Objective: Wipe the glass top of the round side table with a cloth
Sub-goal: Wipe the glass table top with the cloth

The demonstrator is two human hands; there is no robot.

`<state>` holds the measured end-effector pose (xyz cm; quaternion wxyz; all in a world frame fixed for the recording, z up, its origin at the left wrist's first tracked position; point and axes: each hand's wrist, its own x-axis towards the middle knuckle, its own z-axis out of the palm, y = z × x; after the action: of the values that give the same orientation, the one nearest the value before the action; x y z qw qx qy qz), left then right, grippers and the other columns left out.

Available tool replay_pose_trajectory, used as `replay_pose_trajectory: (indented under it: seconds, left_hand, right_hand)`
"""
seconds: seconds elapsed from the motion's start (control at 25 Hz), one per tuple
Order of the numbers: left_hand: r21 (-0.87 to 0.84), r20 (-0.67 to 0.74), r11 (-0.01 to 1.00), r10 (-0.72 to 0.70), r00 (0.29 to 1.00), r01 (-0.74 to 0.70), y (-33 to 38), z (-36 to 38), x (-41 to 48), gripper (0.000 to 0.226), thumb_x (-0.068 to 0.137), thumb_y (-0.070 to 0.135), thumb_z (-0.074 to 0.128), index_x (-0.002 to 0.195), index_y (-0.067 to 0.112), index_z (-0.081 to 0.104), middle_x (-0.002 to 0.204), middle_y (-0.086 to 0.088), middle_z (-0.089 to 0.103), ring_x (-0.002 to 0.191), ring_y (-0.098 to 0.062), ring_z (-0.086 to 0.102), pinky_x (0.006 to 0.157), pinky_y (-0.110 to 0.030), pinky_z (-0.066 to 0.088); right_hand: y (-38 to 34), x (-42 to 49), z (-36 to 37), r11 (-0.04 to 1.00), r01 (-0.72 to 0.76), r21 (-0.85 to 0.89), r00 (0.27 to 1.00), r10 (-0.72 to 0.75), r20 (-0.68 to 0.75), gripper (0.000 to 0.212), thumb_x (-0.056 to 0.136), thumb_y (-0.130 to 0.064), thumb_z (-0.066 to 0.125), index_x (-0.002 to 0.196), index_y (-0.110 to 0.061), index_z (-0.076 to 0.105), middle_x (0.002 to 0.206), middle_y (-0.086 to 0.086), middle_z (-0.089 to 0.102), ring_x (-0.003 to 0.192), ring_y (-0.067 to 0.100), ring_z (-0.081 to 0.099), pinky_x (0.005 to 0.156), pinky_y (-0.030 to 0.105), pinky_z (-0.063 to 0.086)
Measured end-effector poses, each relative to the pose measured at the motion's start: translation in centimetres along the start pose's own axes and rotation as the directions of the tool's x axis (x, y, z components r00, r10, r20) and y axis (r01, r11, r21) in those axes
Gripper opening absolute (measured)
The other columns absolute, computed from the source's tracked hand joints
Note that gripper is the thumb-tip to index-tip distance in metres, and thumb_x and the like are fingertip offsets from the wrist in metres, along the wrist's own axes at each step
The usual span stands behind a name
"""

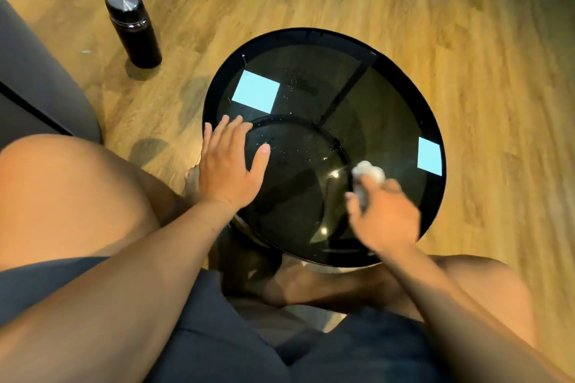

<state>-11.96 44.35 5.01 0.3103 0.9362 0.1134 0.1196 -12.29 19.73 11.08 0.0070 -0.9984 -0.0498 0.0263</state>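
Observation:
The round side table [401, 78] has a dark glass top in a black rim and stands on the wooden floor right in front of my knees. Small droplets speckle the glass near its middle. My left hand [230, 162] lies flat on the left part of the glass, fingers spread, holding nothing. My right hand [384, 214] is over the right front part of the glass, blurred, and grips a small crumpled white cloth [368, 172] that sticks out past my fingers and touches the glass.
A black flask with a steel lid [133, 28] stands on the floor to the left behind the table. A dark grey sofa edge [34, 93] runs along the left. My bare knees and dark shorts fill the foreground. Two pale rectangles are reflections in the glass.

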Motion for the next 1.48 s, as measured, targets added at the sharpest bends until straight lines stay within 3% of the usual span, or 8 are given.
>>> replay_pose_trajectory:
  seconds: [0.24,0.32,0.44,0.6,0.84,1.04,1.28,1.48]
  left_hand:
    - [-0.037,-0.022,0.999,0.034,0.999,-0.035,-0.1,-0.2,-0.4,0.061,0.095,0.049,0.031,0.129,0.006,0.057,0.142,-0.015,0.054,0.142,-0.032,0.037,0.122,-0.051,0.012]
    - [-0.042,-0.031,0.999,0.01,0.999,-0.011,-0.1,-0.1,-0.2,0.06,0.094,0.048,0.032,0.13,0.007,0.056,0.142,-0.014,0.054,0.143,-0.031,0.037,0.122,-0.05,0.012]
    - [-0.049,-0.024,0.999,-0.011,1.0,0.01,-0.1,-0.1,-0.2,0.062,0.095,0.051,0.029,0.132,0.008,0.055,0.145,-0.012,0.052,0.144,-0.029,0.034,0.123,-0.048,0.011]
    - [-0.015,-0.025,1.0,-0.016,1.0,0.016,0.0,-0.1,-0.3,0.063,0.097,0.052,0.025,0.137,0.011,0.051,0.15,-0.01,0.046,0.147,-0.025,0.029,0.124,-0.044,0.003]
    - [-0.009,-0.013,0.999,0.034,0.999,-0.034,0.0,0.1,-0.4,0.065,0.097,0.054,0.026,0.144,0.012,0.042,0.158,-0.011,0.035,0.149,-0.025,0.024,0.124,-0.046,0.004]
    - [-0.081,-0.055,0.996,-0.041,0.998,0.037,0.0,0.1,0.0,0.072,0.096,0.059,0.025,0.148,0.01,0.036,0.16,-0.015,0.028,0.15,-0.026,0.02,0.123,-0.046,0.008]
    - [-0.133,-0.09,0.99,-0.059,0.994,0.046,-0.2,0.3,1.7,0.069,0.097,0.049,0.027,0.152,0.007,0.03,0.162,-0.016,0.024,0.151,-0.027,0.017,0.123,-0.045,0.009]
    - [-0.145,-0.035,0.985,-0.103,0.994,0.097,-0.1,0.1,1.7,0.073,0.095,0.055,0.024,0.154,0.012,0.025,0.165,-0.012,0.015,0.153,-0.023,0.005,0.124,-0.042,0.002]
  right_hand:
    - [-11.3,-4.5,1.4,0.755,0.462,0.466,0.816,-0.568,0.112,0.021,0.093,-0.027,0.054,0.11,-0.019,0.06,0.081,-0.001,0.06,0.078,0.017,0.057,0.069,0.039,0.051]
    - [-9.1,-4.0,0.0,0.699,0.4,0.592,0.873,-0.487,-0.015,0.021,0.093,-0.027,0.057,0.111,-0.02,0.065,0.078,-0.012,0.055,0.077,0.008,0.055,0.073,0.03,0.049]
    - [-3.7,-2.9,-0.6,0.842,0.365,0.398,0.931,-0.317,-0.182,0.034,0.092,-0.04,0.054,0.119,-0.022,0.064,0.104,-0.006,0.06,0.1,0.012,0.053,0.081,0.027,0.046]
    - [-1.9,-3.3,3.8,0.862,0.47,0.189,0.872,-0.487,0.047,0.06,0.099,-0.054,0.034,0.151,-0.024,0.035,0.16,0.007,0.026,0.149,0.03,0.013,0.115,0.058,0.022]
    - [-6.7,-0.5,4.4,0.715,0.688,0.124,0.718,-0.695,0.03,0.052,0.102,-0.033,0.032,0.152,-0.02,0.03,0.158,0.009,0.029,0.146,0.048,0.007,0.116,0.063,0.01]
    - [-13.1,7.7,5.1,0.691,0.702,0.173,0.689,-0.72,0.078,0.065,0.098,-0.038,0.039,0.154,-0.02,0.012,0.162,0.011,0.015,0.15,0.035,0.001,0.121,0.048,-0.002]
    - [-19.9,14.7,4.7,0.936,0.326,0.132,0.936,-0.339,0.09,0.062,0.105,-0.037,0.022,0.155,-0.013,-0.006,0.164,0.005,-0.008,0.15,0.018,-0.01,0.121,0.037,-0.006]
    - [-16.2,10.1,3.4,0.84,0.528,0.126,0.847,-0.532,0.0,0.055,0.099,-0.029,0.032,0.149,-0.006,0.033,0.159,0.01,0.025,0.149,0.024,0.016,0.12,0.034,0.002]
